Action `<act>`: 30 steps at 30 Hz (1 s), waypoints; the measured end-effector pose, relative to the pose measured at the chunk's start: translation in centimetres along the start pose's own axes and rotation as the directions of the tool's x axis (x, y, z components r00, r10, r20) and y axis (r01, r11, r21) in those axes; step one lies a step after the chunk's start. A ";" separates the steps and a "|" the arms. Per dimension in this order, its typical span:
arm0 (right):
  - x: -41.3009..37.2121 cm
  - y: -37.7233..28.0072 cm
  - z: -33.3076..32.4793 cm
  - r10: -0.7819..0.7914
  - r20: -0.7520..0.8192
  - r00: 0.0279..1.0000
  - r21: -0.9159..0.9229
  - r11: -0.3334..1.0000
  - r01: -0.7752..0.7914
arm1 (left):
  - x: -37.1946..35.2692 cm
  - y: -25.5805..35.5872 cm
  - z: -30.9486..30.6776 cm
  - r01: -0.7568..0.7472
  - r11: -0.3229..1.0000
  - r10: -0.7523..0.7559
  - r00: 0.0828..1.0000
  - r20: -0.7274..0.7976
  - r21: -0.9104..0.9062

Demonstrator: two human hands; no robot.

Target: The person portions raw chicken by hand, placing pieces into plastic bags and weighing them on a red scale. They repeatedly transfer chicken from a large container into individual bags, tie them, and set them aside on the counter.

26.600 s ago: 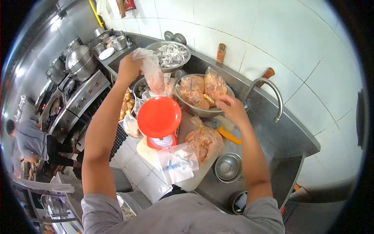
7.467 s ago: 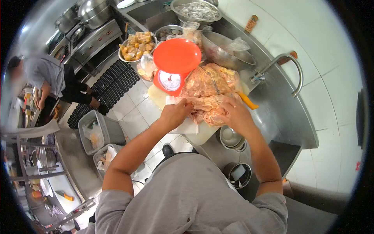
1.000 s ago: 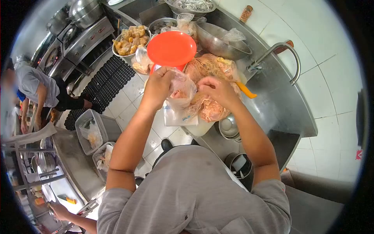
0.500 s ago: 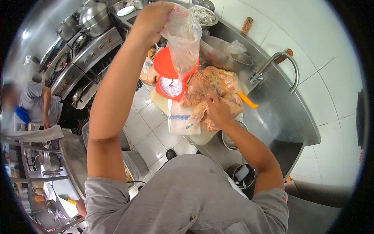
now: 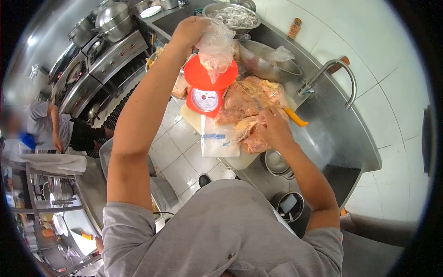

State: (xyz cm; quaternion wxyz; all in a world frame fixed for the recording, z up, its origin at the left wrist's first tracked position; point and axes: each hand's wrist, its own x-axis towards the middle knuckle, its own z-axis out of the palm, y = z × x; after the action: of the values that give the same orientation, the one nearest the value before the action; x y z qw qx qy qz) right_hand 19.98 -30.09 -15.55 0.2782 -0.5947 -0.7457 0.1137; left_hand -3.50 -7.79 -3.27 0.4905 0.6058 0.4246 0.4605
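Bag [image 5: 215,48] hangs over the scale [image 5: 205,100], its top gripped by the left hand [image 5: 189,32], while the right hand [image 5: 277,129] touches the meat [image 5: 240,101] beside the scale, whether with fingers closed I cannot tell.

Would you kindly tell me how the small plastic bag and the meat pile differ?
The small plastic bag hangs from the left hand, while the meat pile lies on the board. The small plastic bag is whitish and filmy; the meat pile is orange-pink. The small plastic bag looks clearly smaller than the meat pile. Both are close to the red scale.
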 end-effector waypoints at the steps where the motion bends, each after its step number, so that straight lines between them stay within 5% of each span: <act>1: 0.0 -0.2 -0.6 -0.012 0.002 1.000 0.002 1.000 0.012 | 0.0 -0.1 -0.2 -0.029 0.998 0.030 0.999 -0.018 0.051; 3: 0.0 -0.6 -1.5 -0.004 0.016 1.000 -0.003 1.000 0.004 | -0.1 -0.6 -0.6 -0.079 0.985 0.087 0.995 -0.052 0.153; 14: 1.7 -2.7 -6.9 0.141 -0.031 0.990 0.068 0.988 -0.139 | -2.1 -0.4 -1.1 -0.054 0.991 0.059 0.997 -0.046 0.119; 17: 2.5 -3.0 -8.4 0.191 0.018 0.981 0.229 0.955 -0.190 | -2.0 -0.8 -1.2 -0.044 0.988 0.049 0.998 -0.032 0.149; 26: 6.4 -3.4 -12.1 0.105 0.143 0.984 0.513 0.843 -0.164 | -2.4 -0.8 -1.3 -0.004 0.994 0.007 1.000 -0.019 0.113; 30: 9.8 -6.0 -13.0 0.055 0.076 0.996 0.575 0.813 -0.089 | -3.4 0.6 -0.8 -0.052 0.994 0.058 0.997 -0.057 0.101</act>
State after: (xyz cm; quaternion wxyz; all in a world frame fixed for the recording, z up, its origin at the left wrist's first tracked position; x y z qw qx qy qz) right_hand 20.83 -24.50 0.81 0.4201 -0.5065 -0.6605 0.3616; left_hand -4.96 -11.04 -3.05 0.4341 0.6269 0.4445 0.4701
